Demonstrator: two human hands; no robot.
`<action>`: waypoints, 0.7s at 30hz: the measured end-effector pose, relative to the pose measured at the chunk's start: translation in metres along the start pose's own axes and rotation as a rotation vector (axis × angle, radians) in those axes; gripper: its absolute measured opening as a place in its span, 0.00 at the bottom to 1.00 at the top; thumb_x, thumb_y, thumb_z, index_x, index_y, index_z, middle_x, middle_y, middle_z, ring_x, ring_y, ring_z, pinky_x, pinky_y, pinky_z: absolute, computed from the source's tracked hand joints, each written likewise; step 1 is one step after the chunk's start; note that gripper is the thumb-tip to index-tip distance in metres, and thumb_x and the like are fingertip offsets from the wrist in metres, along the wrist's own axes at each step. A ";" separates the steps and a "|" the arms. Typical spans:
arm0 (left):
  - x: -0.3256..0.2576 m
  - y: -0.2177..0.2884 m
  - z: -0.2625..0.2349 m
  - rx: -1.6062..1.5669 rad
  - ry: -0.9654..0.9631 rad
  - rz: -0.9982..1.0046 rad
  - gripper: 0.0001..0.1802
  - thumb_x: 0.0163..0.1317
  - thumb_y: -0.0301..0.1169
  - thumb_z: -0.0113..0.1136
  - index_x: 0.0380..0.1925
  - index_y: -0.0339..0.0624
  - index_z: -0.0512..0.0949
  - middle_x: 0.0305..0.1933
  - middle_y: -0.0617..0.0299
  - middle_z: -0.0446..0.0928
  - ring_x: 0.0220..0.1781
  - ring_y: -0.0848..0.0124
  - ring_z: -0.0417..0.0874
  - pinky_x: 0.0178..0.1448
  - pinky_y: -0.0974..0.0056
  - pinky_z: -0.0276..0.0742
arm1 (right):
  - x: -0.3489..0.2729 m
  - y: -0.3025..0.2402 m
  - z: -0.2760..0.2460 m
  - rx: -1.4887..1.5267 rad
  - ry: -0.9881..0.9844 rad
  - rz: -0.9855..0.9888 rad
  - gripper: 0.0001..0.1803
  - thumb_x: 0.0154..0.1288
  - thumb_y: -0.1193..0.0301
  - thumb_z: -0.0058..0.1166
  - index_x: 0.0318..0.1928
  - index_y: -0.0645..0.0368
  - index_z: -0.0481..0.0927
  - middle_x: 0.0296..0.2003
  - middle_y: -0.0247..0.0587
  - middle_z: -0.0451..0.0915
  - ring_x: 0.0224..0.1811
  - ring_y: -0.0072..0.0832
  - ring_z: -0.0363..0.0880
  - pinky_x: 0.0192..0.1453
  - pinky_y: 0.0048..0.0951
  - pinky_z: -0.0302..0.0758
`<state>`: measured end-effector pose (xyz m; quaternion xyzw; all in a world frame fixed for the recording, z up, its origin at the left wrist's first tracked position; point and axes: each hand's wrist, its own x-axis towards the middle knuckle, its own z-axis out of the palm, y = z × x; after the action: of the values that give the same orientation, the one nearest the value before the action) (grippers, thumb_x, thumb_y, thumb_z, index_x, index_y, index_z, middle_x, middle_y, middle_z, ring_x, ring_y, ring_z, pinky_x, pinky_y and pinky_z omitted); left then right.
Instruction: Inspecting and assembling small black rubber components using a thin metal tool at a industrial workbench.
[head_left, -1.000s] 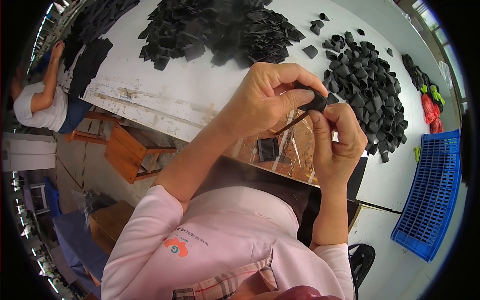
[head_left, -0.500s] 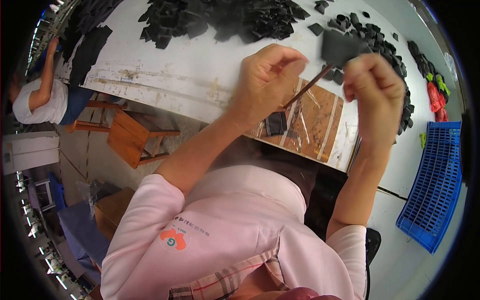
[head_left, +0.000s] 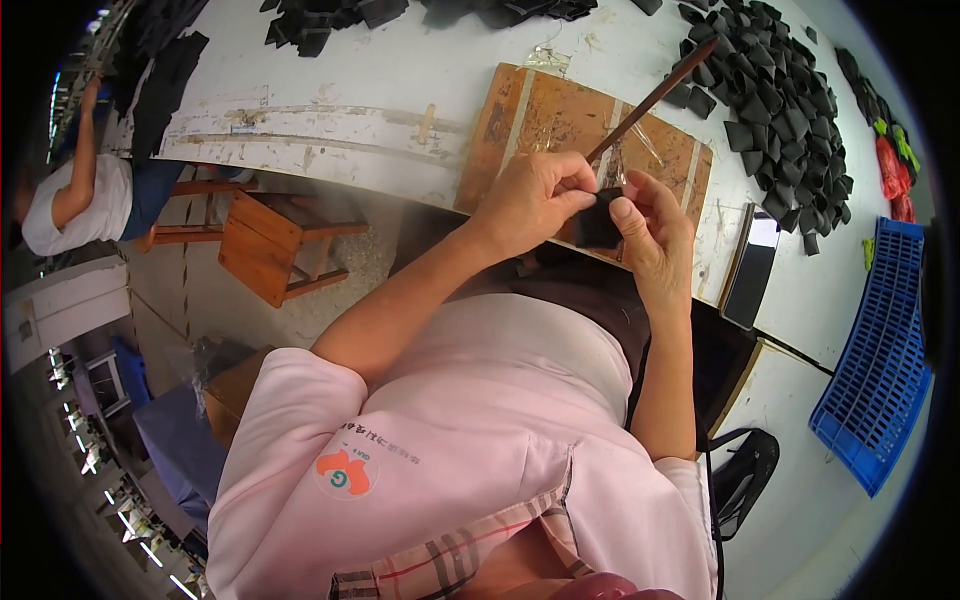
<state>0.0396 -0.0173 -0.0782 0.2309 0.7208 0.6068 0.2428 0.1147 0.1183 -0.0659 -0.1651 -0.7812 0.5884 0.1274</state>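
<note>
Both my hands meet over the near edge of a brown wooden board (head_left: 560, 105). My left hand (head_left: 535, 205) is closed, its thumb and forefinger pinching the edge of a small black piece (head_left: 600, 225) that looks like fabric or foam. From behind those fingers a thin dark brown stick (head_left: 655, 100) slants up to the right; its lower end is hidden, and it appears to be held in my left hand. My right hand (head_left: 658, 235) grips the same black piece from the other side, thumb in front and fingers curled.
A heap of folded black pieces (head_left: 780, 110) lies at the right; flat black pieces (head_left: 310, 25) lie along the far side. A dark flat rectangular object (head_left: 750, 275) rests right of the board. Beyond are a blue crate (head_left: 875, 350), a wooden stool (head_left: 262, 250) and another person (head_left: 80, 200) at left.
My right hand has come down from the upper right to meet my left over the board's near edge, and now grips the black piece. The view has shifted, showing more of the board.
</note>
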 end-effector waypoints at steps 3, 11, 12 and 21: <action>-0.007 0.018 0.004 -0.389 -0.023 -0.076 0.05 0.53 0.23 0.55 0.31 0.36 0.74 0.29 0.62 0.76 0.29 0.79 0.76 0.32 0.74 0.71 | 0.000 -0.007 -0.006 0.326 -0.083 0.219 0.11 0.59 0.68 0.53 0.33 0.65 0.77 0.21 0.30 0.75 0.21 0.14 0.69 0.24 0.15 0.66; -0.011 0.029 0.000 -0.834 -0.137 -0.365 0.10 0.51 0.26 0.57 0.34 0.37 0.74 0.27 0.63 0.76 0.26 0.78 0.75 0.28 0.75 0.70 | 0.004 -0.008 -0.016 0.838 -0.160 0.461 0.05 0.60 0.73 0.50 0.30 0.62 0.75 0.21 0.30 0.75 0.19 0.12 0.70 0.21 0.11 0.66; -0.011 0.029 0.001 -0.833 -0.135 -0.366 0.10 0.51 0.26 0.57 0.34 0.37 0.74 0.27 0.63 0.76 0.26 0.78 0.75 0.28 0.75 0.70 | 0.004 -0.009 -0.015 0.840 -0.162 0.462 0.05 0.60 0.73 0.50 0.30 0.62 0.75 0.21 0.30 0.75 0.19 0.12 0.70 0.21 0.11 0.66; -0.014 0.027 0.000 -0.588 -0.112 -0.273 0.06 0.51 0.28 0.58 0.29 0.37 0.76 0.23 0.64 0.75 0.23 0.79 0.73 0.27 0.77 0.67 | 0.002 -0.014 -0.014 0.686 -0.214 0.357 0.05 0.59 0.73 0.52 0.31 0.63 0.75 0.23 0.30 0.75 0.22 0.11 0.70 0.23 0.10 0.66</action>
<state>0.0509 -0.0220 -0.0507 0.0850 0.5244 0.7371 0.4177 0.1170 0.1278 -0.0485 -0.1839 -0.5073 0.8419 -0.0111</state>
